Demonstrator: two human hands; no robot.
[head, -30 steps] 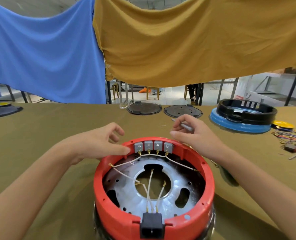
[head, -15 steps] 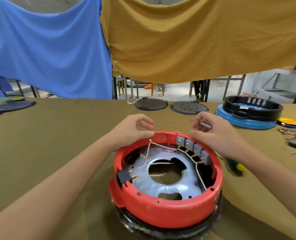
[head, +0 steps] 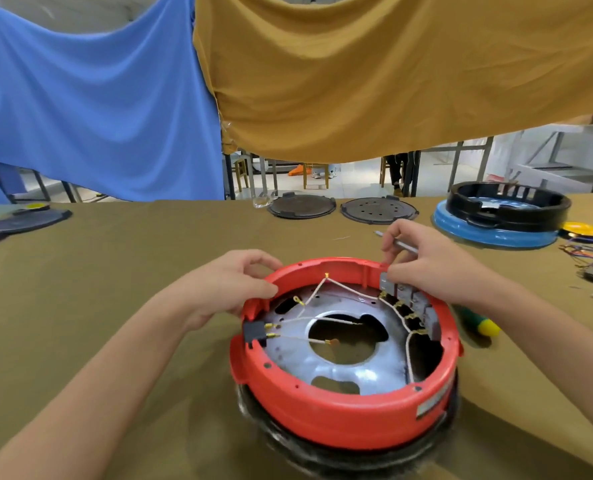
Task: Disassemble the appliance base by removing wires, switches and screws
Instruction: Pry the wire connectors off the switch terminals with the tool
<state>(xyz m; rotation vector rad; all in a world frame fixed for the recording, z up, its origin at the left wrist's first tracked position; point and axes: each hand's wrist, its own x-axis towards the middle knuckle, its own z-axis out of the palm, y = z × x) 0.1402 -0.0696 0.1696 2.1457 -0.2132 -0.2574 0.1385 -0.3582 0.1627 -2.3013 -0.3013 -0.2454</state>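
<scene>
red base rim was gripped by left hand | screwdriver was grasped in right hand, at the switches

Far on the table I saw two dark round plates, a black ring on a blue base, and hanging blue and mustard cloths.

Appliance base sits centre on table; two round plates behind it, another base far right, loose wires right edge, screwdriver just right of base
</scene>
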